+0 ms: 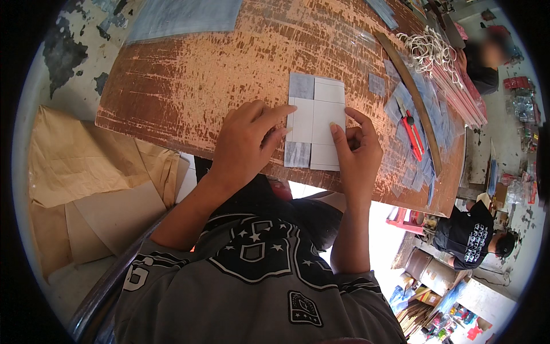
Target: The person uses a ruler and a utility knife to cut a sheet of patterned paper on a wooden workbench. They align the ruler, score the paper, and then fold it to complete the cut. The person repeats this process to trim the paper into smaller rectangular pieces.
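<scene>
A flat white card (pixel 325 156) with straight crease lines lies on the worn brown table (pixel 189 86) in front of me. Greyish rectangles fill its two left corners. My left hand (pixel 246 133) holds the card's left edge, index fingertip at the margin and thumb tip just below; the other fingers curl back. On the opposite side, my right hand (pixel 361 146) grips the right edge, its thumb on the card's face and its index finger at the border. The underside of the card is hidden.
Right of the card lie a red cutter knife (pixel 412 135), translucent bluish sheets (pixel 441 120), a long curved wooden strip (pixel 408 86) and pink bundles with white cords (pixel 427 51). A bluish sheet (pixel 183 20) covers the far left. Brown paper (pixel 86 160) stands left. Two people are at right.
</scene>
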### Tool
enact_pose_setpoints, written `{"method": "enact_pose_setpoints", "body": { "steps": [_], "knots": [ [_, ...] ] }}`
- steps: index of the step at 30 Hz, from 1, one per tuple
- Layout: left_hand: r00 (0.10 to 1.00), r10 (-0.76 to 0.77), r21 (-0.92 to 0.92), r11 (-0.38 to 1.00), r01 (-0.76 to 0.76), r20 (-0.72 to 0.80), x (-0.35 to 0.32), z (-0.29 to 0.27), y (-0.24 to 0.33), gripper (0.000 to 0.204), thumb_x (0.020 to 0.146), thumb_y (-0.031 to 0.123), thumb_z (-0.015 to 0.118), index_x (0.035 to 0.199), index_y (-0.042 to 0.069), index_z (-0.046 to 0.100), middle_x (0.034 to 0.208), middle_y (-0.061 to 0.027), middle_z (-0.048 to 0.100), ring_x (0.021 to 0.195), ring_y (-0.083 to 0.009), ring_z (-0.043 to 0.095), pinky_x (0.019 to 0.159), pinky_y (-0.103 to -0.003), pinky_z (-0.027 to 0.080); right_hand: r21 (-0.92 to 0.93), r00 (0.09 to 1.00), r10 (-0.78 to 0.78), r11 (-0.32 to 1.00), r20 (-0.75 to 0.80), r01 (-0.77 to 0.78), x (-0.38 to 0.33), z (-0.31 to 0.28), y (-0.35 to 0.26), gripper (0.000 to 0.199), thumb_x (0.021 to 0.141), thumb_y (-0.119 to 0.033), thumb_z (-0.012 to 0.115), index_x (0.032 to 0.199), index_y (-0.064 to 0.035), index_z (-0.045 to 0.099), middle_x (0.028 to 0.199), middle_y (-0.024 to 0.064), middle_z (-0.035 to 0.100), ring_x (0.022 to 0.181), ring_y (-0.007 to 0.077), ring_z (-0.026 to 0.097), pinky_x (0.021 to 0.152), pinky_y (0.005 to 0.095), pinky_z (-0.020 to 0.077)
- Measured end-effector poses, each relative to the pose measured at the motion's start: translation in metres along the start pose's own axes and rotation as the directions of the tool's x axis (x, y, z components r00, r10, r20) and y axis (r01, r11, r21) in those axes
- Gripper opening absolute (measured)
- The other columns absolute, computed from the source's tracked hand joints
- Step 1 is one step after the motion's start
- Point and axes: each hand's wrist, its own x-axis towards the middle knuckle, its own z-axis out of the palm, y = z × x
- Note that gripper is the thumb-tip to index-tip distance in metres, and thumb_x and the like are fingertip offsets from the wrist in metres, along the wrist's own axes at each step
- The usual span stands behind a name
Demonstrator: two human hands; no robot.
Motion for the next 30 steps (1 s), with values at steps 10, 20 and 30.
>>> {"method": "enact_pose_setpoints", "body": {
  "steps": [10, 20, 30],
  "knots": [
    [1.0, 0.027, -0.037, 0.999, -0.028, -0.013, -0.0021, 0.0022, -0.0037, 0.028, 0.088, 0.005, 0.078, 0.115, 0.011, 0.081, 0.095, -0.007, 0.065, 0.09, -0.0263, 0.065, 0.082, -0.04, 0.05, -0.059, 0.999, -0.041, 0.997, -0.002, 0.041, -0.0009, 0.0002, 0.0017, 0.038, 0.097, -0.007, 0.077, 0.134, -0.0044, 0.066, 0.072, 0.0036, 0.064, 0.062, 0.0092, 0.06, 0.058, 0.0274, 0.0471],
    [1.0, 0.013, 0.004, 1.0, -0.013, 0.026, -0.0003, 0.001, -0.0016, 0.025, 0.086, 0.016, 0.083, 0.111, 0.012, 0.082, 0.095, -0.0063, 0.065, 0.09, -0.0269, 0.064, 0.084, -0.041, 0.048, -0.031, 1.0, -0.023, 0.999, -0.001, 0.023, -0.0007, 0.0016, 0.0055, 0.039, 0.098, -0.01, 0.077, 0.135, -0.004, 0.066, 0.073, 0.0042, 0.066, 0.063, 0.01, 0.061, 0.058, 0.0284, 0.0486],
    [0.999, 0.011, 0.038, 0.999, -0.012, 0.043, 0.0014, 0.0027, 0.0001, 0.02, 0.09, 0.019, 0.082, 0.107, 0.012, 0.08, 0.095, -0.0048, 0.061, 0.093, -0.0254, 0.064, 0.086, -0.042, 0.048, -0.007, 1.0, -0.027, 1.0, 0.012, 0.027, 0.0005, -0.0015, 0.0055, 0.037, 0.098, -0.011, 0.077, 0.132, -0.0023, 0.067, 0.073, 0.005, 0.066, 0.062, 0.0117, 0.062, 0.058, 0.0297, 0.0497]
  ]
}}
